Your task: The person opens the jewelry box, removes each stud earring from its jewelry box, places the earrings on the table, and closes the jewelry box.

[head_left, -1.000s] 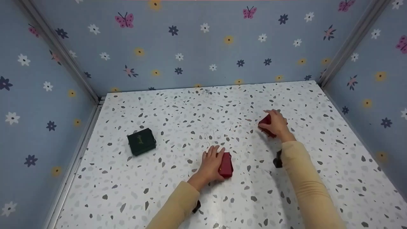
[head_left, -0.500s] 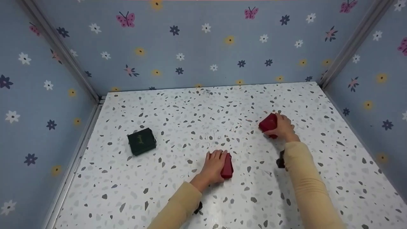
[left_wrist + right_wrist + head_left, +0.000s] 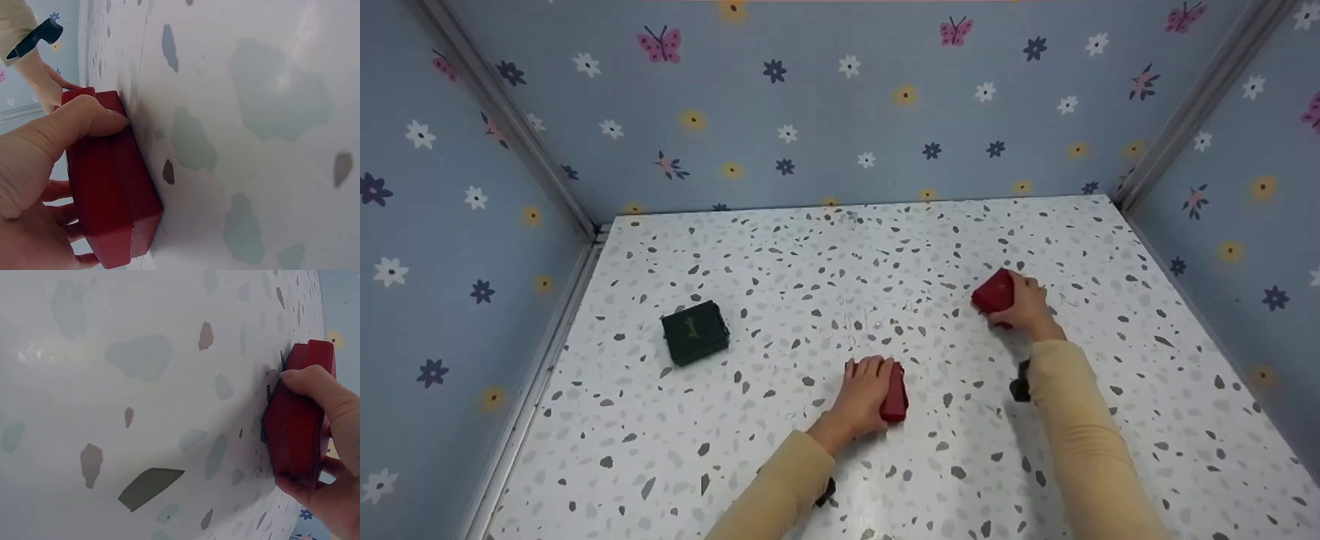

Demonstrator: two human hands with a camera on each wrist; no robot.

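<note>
Two in hand: near red box point(image 3: 894, 401) and far red box point(image 3: 994, 289). Near red box just right of centre, near half of speckled table point(image 3: 645, 450), apparently flat on it. Gripped by left hand point(image 3: 861, 395): thumb curled over one side, fingers slightly apart on the opposite side. Far red box farther off, to the right, pinched between thumb and fingers of right hand point(image 3: 1026, 304); some fingertips hidden behind it. Touching table or just above: cannot tell. Dark green box point(image 3: 694, 332) off to the left, well apart from both hands.

Handling, judged by look: likely light, probably hollow, stiff-walled, smooth-covered, maybe a bit slippery. Not obviously fragile; weakest point probably the lengthwise seam visible in left wrist view. Best hold: across opposite sides, firm but no hard squeeze, clear of the seam. Angular sides on far red box, so better to press on flat faces than on corners. Small dark bits point(image 3: 269, 394) on its table-facing side, possibly fittings; best left unpressed.

Writing: no brand or label legible on either red box. Gold marking point(image 3: 690, 328) on top of dark green box, too small to read. Only flowers and butterflies made out on far wall point(image 3: 825, 97).
</note>
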